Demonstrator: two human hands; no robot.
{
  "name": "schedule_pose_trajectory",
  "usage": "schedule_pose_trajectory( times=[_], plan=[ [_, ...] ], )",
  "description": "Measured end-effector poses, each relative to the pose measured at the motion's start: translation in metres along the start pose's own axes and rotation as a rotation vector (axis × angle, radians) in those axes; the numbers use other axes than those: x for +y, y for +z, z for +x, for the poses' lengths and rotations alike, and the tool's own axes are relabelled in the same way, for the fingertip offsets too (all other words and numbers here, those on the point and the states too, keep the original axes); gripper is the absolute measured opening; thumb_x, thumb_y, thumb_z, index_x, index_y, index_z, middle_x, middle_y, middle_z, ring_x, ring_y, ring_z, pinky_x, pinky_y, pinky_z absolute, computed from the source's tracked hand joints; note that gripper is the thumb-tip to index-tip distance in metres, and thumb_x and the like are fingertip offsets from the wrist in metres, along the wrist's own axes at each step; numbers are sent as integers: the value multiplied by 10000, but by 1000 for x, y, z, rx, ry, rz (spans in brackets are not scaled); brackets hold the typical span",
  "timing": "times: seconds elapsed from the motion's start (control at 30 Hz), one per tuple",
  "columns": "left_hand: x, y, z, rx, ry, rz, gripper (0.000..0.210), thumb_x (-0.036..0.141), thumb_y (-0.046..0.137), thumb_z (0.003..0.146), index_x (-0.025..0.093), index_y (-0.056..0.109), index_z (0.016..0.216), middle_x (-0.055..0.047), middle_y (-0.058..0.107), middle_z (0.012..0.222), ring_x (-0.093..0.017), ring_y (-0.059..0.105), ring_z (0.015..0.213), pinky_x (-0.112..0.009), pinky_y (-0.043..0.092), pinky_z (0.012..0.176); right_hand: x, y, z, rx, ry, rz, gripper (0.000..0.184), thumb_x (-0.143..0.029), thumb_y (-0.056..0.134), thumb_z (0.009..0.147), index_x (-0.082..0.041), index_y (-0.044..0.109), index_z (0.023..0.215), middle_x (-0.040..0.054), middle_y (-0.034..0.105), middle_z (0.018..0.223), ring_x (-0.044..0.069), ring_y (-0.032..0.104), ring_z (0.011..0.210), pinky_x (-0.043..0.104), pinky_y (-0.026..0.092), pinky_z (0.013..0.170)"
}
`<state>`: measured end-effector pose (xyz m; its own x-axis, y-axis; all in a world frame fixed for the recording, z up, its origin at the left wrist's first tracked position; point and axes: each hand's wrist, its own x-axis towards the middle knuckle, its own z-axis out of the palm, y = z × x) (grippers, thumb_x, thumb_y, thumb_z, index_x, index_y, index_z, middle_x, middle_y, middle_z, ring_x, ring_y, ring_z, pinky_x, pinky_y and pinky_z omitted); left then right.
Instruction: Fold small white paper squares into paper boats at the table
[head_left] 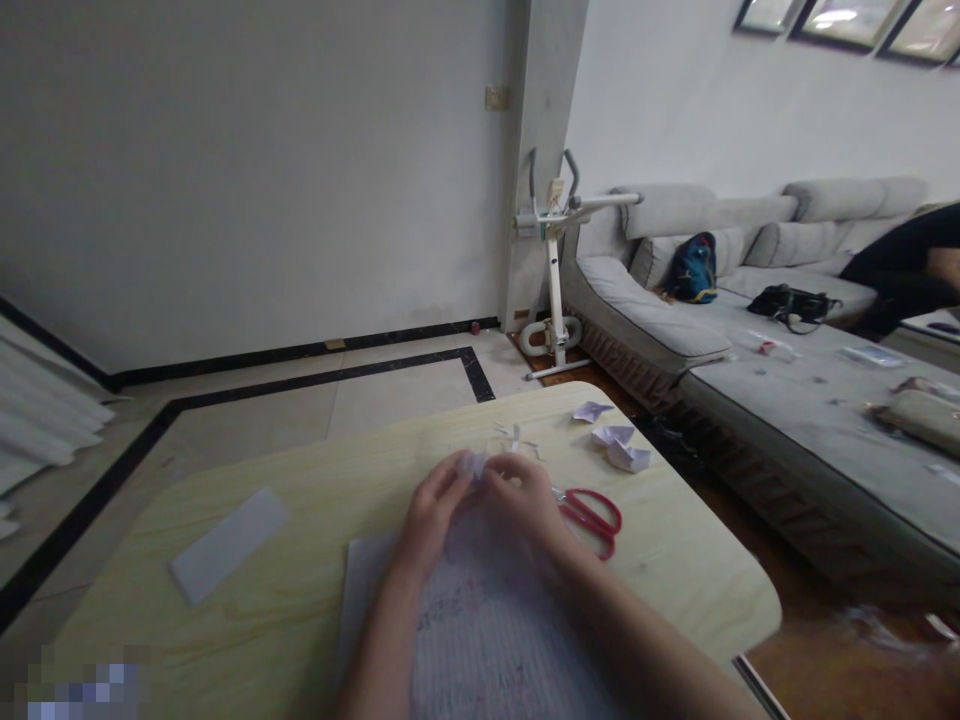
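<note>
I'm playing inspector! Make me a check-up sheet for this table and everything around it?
Surface: pale wood-patterned table, rounded corner at right.
Job's things: small paper at the fingertips; folded papers at far right; paper rectangle at left; written sheet below the forearms; red-handled scissors by the right hand.
Clutter: paper scraps beyond the hands.
Hands: left hand and right hand hold the small paper; blurred.
Cables: nothing seen on the table.
Surroundings: grey sofa bearing blue backpack; white exercise machine.

A small piece of whitish paper [472, 464], its exact shape blurred and partly covered, is held between the left grip [433, 500] and the right grip [527, 492].
</note>
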<state>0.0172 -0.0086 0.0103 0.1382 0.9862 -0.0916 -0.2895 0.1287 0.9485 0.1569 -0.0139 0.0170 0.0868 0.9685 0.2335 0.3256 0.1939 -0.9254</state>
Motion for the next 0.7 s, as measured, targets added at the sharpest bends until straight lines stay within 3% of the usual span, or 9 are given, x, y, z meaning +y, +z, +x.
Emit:
schedule_pose_trajectory(
  times=[0.23, 0.43, 0.7],
  plan=[
    [2, 1, 0, -46, 8, 98, 465, 307, 685, 705, 171, 580, 1137, -91, 609, 1193, -244, 546, 1122, -367, 415, 972, -3, 0, -3, 33, -114, -150, 95, -172, 602, 725, -192, 692, 744, 14, 622, 697, 139, 549, 661, 239, 412, 621],
    [-2, 1, 2, -42, 14, 110, 463, 337, 655, 722, 151, 581, 1139, -117, 599, 1202, -257, 548, 1118, -367, 446, 933, -2, 0, -2, 52, -72, -192, 124, -243, 595, 767, -180, 687, 710, 14, 612, 653, 130, 539, 605, 232, 394, 565],
    [1, 0, -1, -43, 13, 97, 414, 344, 604, 763, 165, 611, 1136, -102, 577, 1245, -260, 492, 1187, -380, 385, 1000, 0, 1, -3, 35, -70, -238, 139, -246, 579, 782, -193, 680, 703, 10, 603, 657, 137, 534, 625, 236, 380, 578]
  ],
)
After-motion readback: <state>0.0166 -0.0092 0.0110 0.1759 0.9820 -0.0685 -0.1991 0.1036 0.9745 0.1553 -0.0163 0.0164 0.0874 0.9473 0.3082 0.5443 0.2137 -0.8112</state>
